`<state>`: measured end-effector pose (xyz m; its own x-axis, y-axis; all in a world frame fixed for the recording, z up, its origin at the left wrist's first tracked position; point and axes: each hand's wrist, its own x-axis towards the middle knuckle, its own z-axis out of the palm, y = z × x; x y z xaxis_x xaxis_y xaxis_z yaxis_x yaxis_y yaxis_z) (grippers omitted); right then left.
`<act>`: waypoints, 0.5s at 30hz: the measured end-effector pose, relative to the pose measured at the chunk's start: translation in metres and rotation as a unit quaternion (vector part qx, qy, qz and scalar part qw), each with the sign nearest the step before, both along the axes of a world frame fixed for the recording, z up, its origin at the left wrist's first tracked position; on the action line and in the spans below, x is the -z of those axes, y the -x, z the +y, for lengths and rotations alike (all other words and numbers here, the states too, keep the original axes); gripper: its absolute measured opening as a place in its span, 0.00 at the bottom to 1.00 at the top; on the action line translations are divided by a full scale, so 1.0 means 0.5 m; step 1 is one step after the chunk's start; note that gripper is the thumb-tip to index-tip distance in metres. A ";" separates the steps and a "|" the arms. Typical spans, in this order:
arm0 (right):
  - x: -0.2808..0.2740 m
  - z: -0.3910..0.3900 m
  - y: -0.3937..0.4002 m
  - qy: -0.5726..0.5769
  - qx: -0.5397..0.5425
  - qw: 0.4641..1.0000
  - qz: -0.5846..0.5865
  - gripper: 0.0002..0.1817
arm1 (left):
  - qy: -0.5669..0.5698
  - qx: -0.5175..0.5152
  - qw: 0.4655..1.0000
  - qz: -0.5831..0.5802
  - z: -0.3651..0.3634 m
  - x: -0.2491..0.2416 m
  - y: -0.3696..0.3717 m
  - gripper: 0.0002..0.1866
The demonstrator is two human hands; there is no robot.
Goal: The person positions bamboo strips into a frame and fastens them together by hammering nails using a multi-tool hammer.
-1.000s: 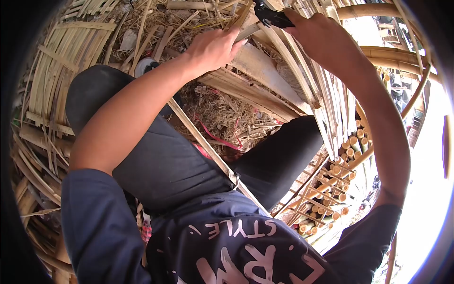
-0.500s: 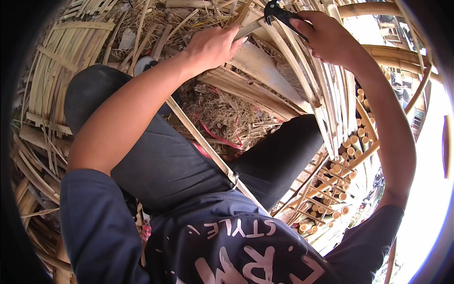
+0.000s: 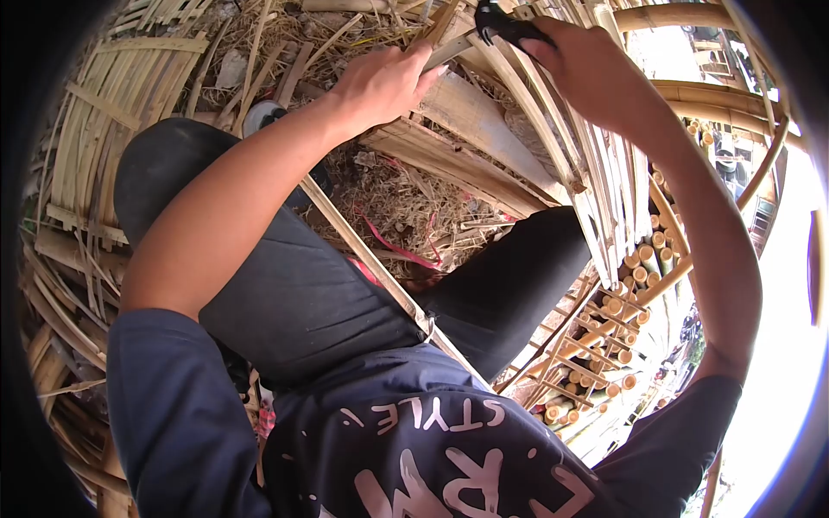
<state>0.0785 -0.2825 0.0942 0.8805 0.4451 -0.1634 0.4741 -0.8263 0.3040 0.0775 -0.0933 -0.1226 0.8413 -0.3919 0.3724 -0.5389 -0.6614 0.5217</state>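
Note:
My left hand is closed around a flat greyish strip, which sticks out past my fingers toward the right. My right hand grips the dark handle of a black hammer with a curved, claw-like head. The head is right by the strip's far end, over the top of the bamboo slats. These long pale slats run down past my right knee. Below my left hand lie wide split bamboo pieces.
A thin bamboo strip crosses my lap. Woven slat panels lie at the left, and a stack of cut bamboo poles is at the right. Straw and red string litter the ground between my legs.
The hammer and my right hand have shifted slightly up and to the left. My left hand stays nearly in place, still holding the strip.

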 end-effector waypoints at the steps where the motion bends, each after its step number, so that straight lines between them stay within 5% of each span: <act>1: -0.022 0.010 0.005 -0.098 0.132 0.983 0.076 0.24 | 0.009 0.001 1.000 -0.020 -0.001 -0.002 -0.001 0.19; 2: -0.035 0.014 0.010 -0.192 0.260 0.934 0.150 0.25 | 0.017 0.001 0.999 -0.041 -0.004 -0.005 -0.003 0.19; 6: -0.033 0.014 0.014 -0.169 0.234 0.947 0.143 0.25 | 0.007 -0.002 1.000 -0.025 -0.006 -0.010 0.000 0.18; 10: -0.014 0.000 0.011 -0.011 -0.025 0.999 0.025 0.20 | 0.016 0.002 1.000 -0.022 0.000 -0.004 0.003 0.18; 15: -0.025 0.011 -0.006 0.128 -0.288 0.947 -0.060 0.19 | 0.010 0.007 1.000 -0.001 -0.003 0.005 0.002 0.18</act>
<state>0.0813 -0.2768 0.1068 0.5222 0.8169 -0.2448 0.7730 -0.3322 0.5404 0.0763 -0.0946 -0.1252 0.8349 -0.3962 0.3821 -0.5493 -0.6435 0.5331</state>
